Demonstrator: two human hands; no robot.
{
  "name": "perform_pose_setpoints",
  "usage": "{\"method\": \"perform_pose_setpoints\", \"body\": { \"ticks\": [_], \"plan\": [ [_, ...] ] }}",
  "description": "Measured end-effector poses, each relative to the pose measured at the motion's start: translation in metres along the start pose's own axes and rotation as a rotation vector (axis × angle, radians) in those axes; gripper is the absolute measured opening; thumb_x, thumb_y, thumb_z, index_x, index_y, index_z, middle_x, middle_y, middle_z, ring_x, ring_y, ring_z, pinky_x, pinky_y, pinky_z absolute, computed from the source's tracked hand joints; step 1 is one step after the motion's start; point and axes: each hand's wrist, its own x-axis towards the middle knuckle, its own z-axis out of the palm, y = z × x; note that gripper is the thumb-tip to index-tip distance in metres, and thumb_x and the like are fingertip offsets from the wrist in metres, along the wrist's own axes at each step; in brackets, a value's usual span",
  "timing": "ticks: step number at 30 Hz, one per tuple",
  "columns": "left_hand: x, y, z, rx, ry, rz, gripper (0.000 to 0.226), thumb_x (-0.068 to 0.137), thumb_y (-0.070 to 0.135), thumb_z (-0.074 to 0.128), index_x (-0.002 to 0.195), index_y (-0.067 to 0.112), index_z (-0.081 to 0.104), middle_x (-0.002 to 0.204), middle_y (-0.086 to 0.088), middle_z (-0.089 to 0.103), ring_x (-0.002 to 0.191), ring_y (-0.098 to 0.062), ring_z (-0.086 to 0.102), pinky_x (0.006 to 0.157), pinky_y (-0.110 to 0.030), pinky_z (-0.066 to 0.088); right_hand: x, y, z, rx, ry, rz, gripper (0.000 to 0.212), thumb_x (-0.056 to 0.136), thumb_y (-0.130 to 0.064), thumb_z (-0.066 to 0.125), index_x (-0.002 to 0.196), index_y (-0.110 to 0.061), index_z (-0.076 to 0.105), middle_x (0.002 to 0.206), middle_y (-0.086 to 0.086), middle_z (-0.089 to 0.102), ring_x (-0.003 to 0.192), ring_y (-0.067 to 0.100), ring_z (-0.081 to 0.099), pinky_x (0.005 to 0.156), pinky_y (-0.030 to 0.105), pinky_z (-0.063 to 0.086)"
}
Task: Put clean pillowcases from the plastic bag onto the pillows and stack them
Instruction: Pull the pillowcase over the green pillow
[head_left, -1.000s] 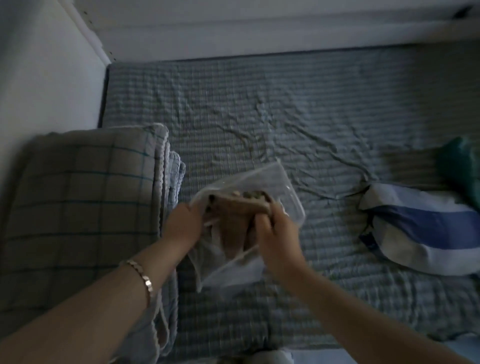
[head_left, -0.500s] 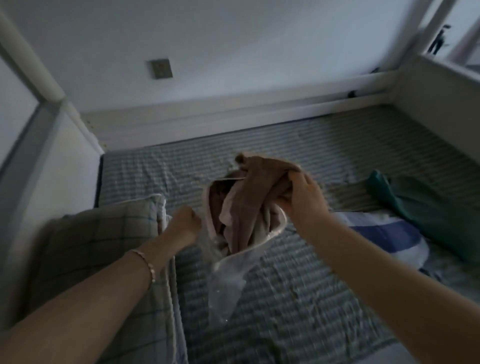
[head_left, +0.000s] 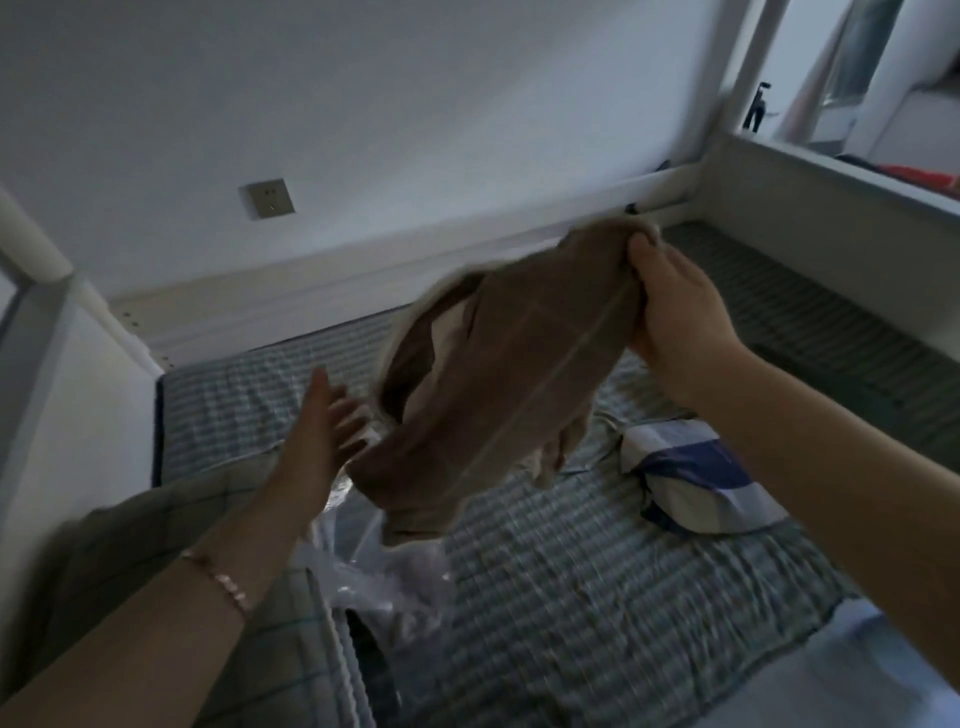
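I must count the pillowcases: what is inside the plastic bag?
The bag lies crumpled on the bed, below the brown pillowcase held by the right hand. Something pale shows through; its folds hide what.

- Bed (head_left: 571, 597): mattress under a creased, grey-green checked sheet.
- Checked pillow (head_left: 130, 571): near left corner.
- Plastic bag (head_left: 384, 582): crumpled, just beside that pillow.
- Blue-and-white striped pillow (head_left: 696, 478): right side.

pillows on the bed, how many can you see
2. A checked pillow lies at the near left, and a blue-and-white striped pillow lies at the right. More may be hidden under the checked one or out of frame.
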Motion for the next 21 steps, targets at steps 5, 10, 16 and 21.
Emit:
{"method": "perform_pose_setpoints", "body": {
  "ticks": [5,10,16,21],
  "plan": [
    [-0.04,0.027,0.085,0.325,-0.359,0.008,0.063,0.082,0.044,0.063,0.135,0.022,0.038,0.105,-0.003,0.064,0.079,-0.018,0.069,0.066,-0.026,0.053,-0.018,0.013,-0.018,-0.012,-0.125,0.222,0.02,0.094,-0.029,0.05,0.103,-0.017,0.064,0.073,-0.002,0.072,0.065,0.01,0.068,0.062,0.022,0.057],
    [-0.048,-0.007,0.137,0.704,-0.477,0.339,0.091,0.06,0.039,0.081,0.139,0.02,0.038,0.137,-0.005,0.043,0.127,-0.017,0.042,0.105,-0.028,0.035,-0.027,0.008,-0.056,-0.132,-0.044,0.422,0.031,0.086,-0.038,0.061,0.091,-0.009,0.069,0.076,0.006,0.072,0.068,0.017,0.068,0.072,0.024,0.056],
    [-0.095,-0.006,0.202,0.475,-0.715,0.152,0.026,0.055,-0.017,0.064,0.08,-0.009,0.069,0.069,-0.005,0.067,0.048,0.0,0.057,0.044,-0.007,0.042,-0.031,0.011,-0.115,-0.277,-0.085,0.483,0.03,0.087,-0.036,0.059,0.087,-0.009,0.07,0.075,0.006,0.072,0.069,0.018,0.066,0.084,0.032,0.052],
    [-0.122,-0.01,0.256,0.248,-0.423,-0.078,0.019,0.09,0.021,0.053,0.081,0.013,0.067,0.091,-0.011,0.07,0.084,-0.023,0.065,0.08,-0.03,0.052,-0.032,0.045,-0.172,-0.861,0.096,0.076,0.044,0.085,-0.043,0.06,0.123,-0.025,0.047,0.119,0.0,0.047,0.115,0.02,0.048,0.1,0.034,0.04]
  ]
}}
